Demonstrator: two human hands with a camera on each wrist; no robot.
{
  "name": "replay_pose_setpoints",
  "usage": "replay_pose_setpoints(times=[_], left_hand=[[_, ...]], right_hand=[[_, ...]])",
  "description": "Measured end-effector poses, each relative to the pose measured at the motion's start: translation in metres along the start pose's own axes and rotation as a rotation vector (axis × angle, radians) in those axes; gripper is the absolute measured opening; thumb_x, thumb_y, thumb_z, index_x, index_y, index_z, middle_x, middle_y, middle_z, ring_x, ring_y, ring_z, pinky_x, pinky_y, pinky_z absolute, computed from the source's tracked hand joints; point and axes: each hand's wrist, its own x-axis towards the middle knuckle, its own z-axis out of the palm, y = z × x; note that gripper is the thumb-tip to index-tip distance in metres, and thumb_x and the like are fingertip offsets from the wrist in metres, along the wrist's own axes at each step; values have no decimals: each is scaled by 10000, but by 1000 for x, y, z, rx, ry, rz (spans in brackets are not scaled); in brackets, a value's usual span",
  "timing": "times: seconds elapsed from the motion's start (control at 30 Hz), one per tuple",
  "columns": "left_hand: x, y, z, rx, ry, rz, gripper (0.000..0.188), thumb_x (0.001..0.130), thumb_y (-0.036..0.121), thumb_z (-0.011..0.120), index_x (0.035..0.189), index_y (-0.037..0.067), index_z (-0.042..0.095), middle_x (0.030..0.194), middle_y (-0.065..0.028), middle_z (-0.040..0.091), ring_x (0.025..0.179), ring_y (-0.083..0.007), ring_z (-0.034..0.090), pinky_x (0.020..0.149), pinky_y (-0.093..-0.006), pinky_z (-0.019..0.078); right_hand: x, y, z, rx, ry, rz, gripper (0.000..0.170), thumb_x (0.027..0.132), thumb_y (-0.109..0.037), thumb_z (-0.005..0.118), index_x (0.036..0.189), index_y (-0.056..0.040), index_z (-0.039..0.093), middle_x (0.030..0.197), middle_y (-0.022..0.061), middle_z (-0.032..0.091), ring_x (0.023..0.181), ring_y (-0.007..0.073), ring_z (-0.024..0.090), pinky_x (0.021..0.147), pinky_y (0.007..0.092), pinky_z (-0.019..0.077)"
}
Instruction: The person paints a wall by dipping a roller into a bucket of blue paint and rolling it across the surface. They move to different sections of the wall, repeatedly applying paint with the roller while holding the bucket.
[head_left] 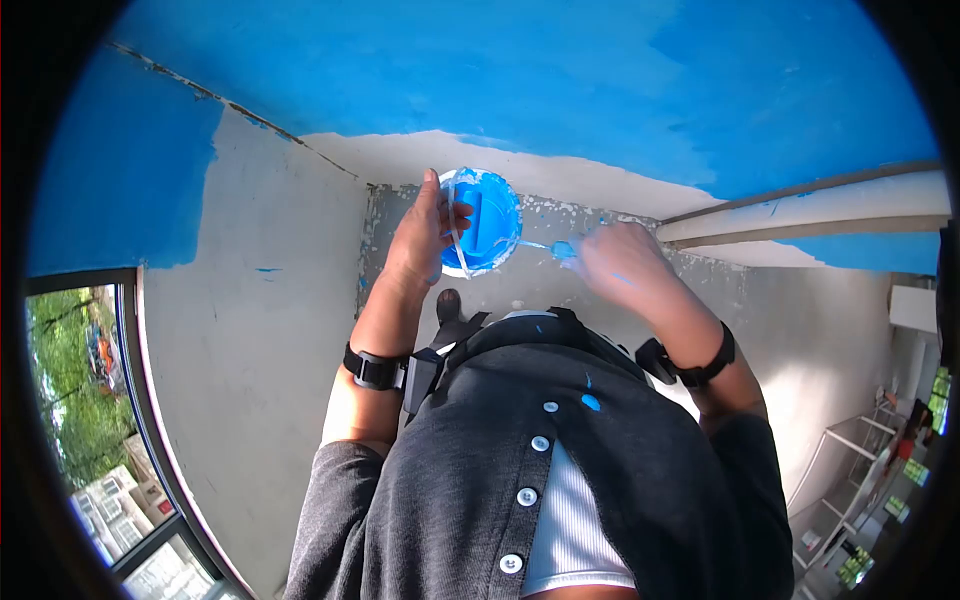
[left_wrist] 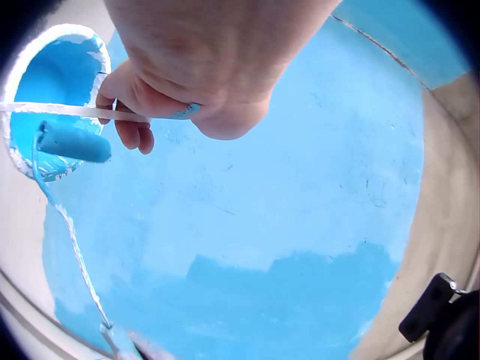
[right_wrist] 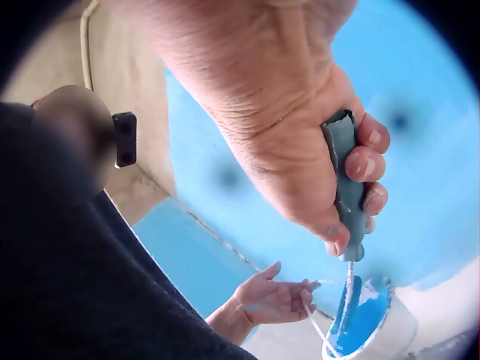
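Observation:
My left hand (head_left: 415,240) holds up a white paint bucket by its thin bail handle (left_wrist: 64,110), which passes over the curled fingers, thumb standing apart. Blue paint coats the inside of the bucket (right_wrist: 394,330) and part of its rim. My right hand (head_left: 622,265) grips the grey-green grip (right_wrist: 346,180) of a paint roller, fingers wrapped round it. The roller's blue-soaked sleeve (left_wrist: 75,142) lies over the bucket's mouth, close to the left fingers. Its thin wire frame (left_wrist: 79,259), smeared with paint, runs back toward the right hand.
In front rises a wall (head_left: 560,70) painted mostly blue, with an unpainted white strip low down. Pipes (head_left: 810,210) run along its right side. At left is a window (head_left: 80,400); a metal rack (head_left: 850,460) stands at right. The grey floor (head_left: 540,285) is paint-flecked.

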Motion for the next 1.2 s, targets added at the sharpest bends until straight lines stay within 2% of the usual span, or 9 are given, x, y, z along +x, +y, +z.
replay_pose_setpoints(times=[0.2, 0.37, 0.67, 0.77, 0.87, 0.93, 0.97, 1.07, 1.2], left_hand=[[9, 8, -31, -54, -179, -76, 588, 844, 544, 316, 960, -4, 492, 780, -55, 520, 708, -145, 476, 710, -290, 387], [24, 18, -31, -76, -257, -158, 623, 814, 587, 339, 978, -1, 464, 790, -58, 515, 700, -146, 478, 690, -291, 400], [30, 34, -41, -13, -332, -192, 620, 799, 611, 336, 925, 14, 451, 771, -57, 508, 702, -162, 480, 706, -329, 389], [25, 45, -31, -34, -321, -167, 624, 795, 612, 344, 914, 8, 445, 785, -65, 504, 719, -173, 478, 719, -347, 384], [27, 54, -34, -90, -323, -142, 645, 791, 614, 353, 922, -10, 445, 800, -69, 500, 730, -179, 479, 735, -359, 385], [28, 59, -31, -175, -369, -135, 681, 792, 603, 374, 1008, -42, 423, 858, -83, 483, 761, -179, 467, 753, -345, 379], [26, 61, -28, -176, -362, -125, 681, 792, 603, 374, 1008, -42, 423, 858, -83, 483, 761, -179, 467, 753, -345, 379], [16, 66, -15, -265, -368, -63, 689, 763, 632, 398, 916, -38, 452, 827, -73, 492, 780, -186, 474, 792, -386, 379], [10, 75, -7, -279, -370, -11, 685, 766, 629, 395, 906, -39, 457, 830, -75, 491, 780, -188, 474, 794, -383, 379]], right_hand=[[64, -51, 9, -15, -52, 64, 139, 658, -93, 508, 668, -46, 639, 675, 147, 606, 659, 272, 611, 561, 372, 481], [47, -68, -4, 107, -6, 142, 149, 669, -95, 500, 674, -48, 642, 699, 143, 612, 670, 270, 616, 563, 367, 482], [-19, -118, 47, 300, 247, 390, 233, 789, -218, 472, 907, -31, 546, 663, 110, 557, 574, 287, 566, 492, 404, 430], [-39, -119, 51, 281, 199, 505, 294, 804, -290, 477, 984, -63, 533, 681, 102, 560, 583, 283, 566, 502, 402, 436], [-51, -122, 61, 359, 348, 543, 336, 778, -340, 510, 1002, -91, 543, 696, 98, 571, 578, 284, 565, 515, 389, 447], [-55, -117, 62, 400, 617, 570, 336, 763, -329, 547, 999, -89, 550, 700, 109, 578, 578, 291, 563, 523, 380, 451], [-57, -114, 62, 402, 622, 559, 336, 763, -329, 547, 999, -89, 550, 700, 109, 578, 578, 291, 563, 523, 380, 451], [-59, -96, 54, 554, 1007, 620, 258, 761, -239, 576, 937, -52, 550, 671, 128, 572, 586, 297, 567, 506, 374, 436], [-40, -61, 12, 701, 1110, 725, 238, 780, -228, 559, 931, -45, 545, 675, 135, 575, 590, 308, 568, 500, 363, 434]])
